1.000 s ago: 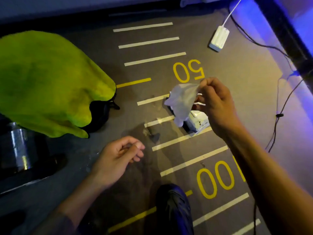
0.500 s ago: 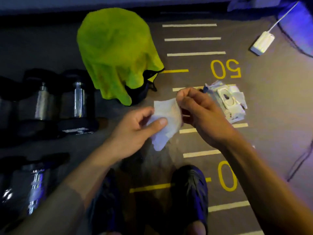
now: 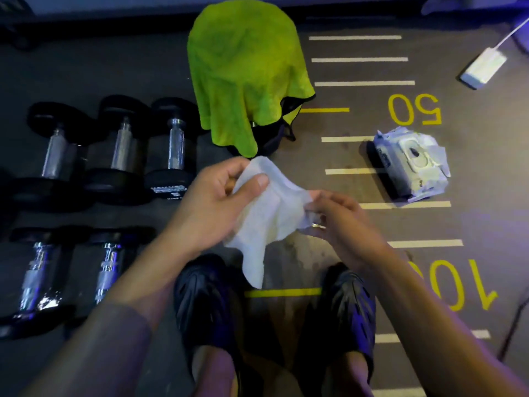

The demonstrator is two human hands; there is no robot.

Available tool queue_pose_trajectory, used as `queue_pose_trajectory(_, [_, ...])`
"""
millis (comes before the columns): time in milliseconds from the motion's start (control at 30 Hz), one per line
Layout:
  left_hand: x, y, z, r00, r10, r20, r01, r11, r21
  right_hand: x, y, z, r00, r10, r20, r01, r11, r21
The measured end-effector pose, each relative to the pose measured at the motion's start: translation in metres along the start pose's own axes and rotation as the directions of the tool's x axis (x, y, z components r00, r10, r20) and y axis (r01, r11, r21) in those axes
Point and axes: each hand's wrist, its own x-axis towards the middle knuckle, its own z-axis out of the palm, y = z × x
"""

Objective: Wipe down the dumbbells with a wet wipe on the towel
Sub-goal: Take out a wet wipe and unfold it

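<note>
Bare forearms, dark ridged shoes

Black bag on marked floor, white adapter, black shoes

Your view is dim and slightly soft. Purple-blue light spills from the upper right, beyond the wipes pack, tinting the floor beside it. To the pack's left, chrome dumbbell handles carry small glints. The pack casts a shadow leftward. Floor lines bow toward the edges of your view.
</note>
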Motion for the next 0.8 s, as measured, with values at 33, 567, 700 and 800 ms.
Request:
queue_pose_trajectory(33, [-0.002, 0.001, 0.001, 0.999, -0.023, -0.045, 0.019, 0.996, -0.082, -0.001, 0.002, -0.002, 0.998, 0.062, 0.03, -0.066, 0.988, 0.14])
queue_pose_trajectory(567, [-0.015, -0.03, 0.001, 0.865, -0.502, -0.011, 0.466, 0.811, -0.354, -0.011, 0.026, 0.01, 0.996, -0.027, -0.087, 0.044, 0.979, 0.199])
queue_pose_trajectory(700, [-0.01, -0.028, 0.003, 0.897, -0.433, -0.089, 0.373, 0.85, -0.372, -0.01, 0.019, 0.002, 0.998, -0.05, -0.033, 0.055, 0.984, 0.167])
queue_pose_trajectory(800, [-0.008, -0.009, -0.005, 0.972, -0.181, -0.149, 0.116, 0.923, -0.367, -0.013, 0.0, -0.008, 0.975, -0.217, 0.045, 0.2, 0.948, 0.247])
